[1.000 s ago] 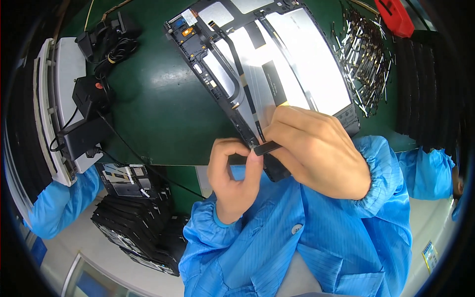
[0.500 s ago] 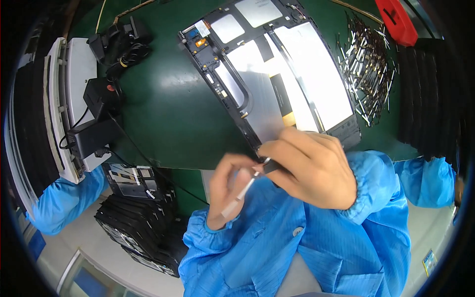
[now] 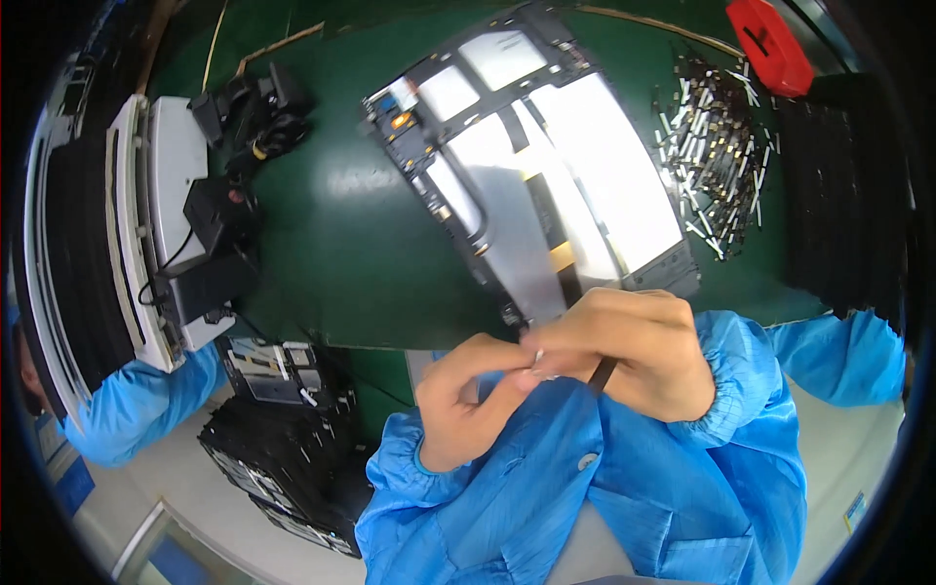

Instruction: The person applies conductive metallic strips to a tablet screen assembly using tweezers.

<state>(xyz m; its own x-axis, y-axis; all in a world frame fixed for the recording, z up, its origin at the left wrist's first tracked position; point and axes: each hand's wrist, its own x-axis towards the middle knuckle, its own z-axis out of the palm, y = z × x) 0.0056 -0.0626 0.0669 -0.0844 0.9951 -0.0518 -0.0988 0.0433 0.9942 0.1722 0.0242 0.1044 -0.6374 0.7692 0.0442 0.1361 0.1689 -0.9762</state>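
A red flat box sits at the far right corner of the green desk. Our left hand and right hand meet at the near edge of the open tablet frame. Their fingers pinch a thin black strip together. Shiny little metal strips lie scattered on the right.

Left hand and right hand pinching a thin strip (fingertips touching), device frame on green mat
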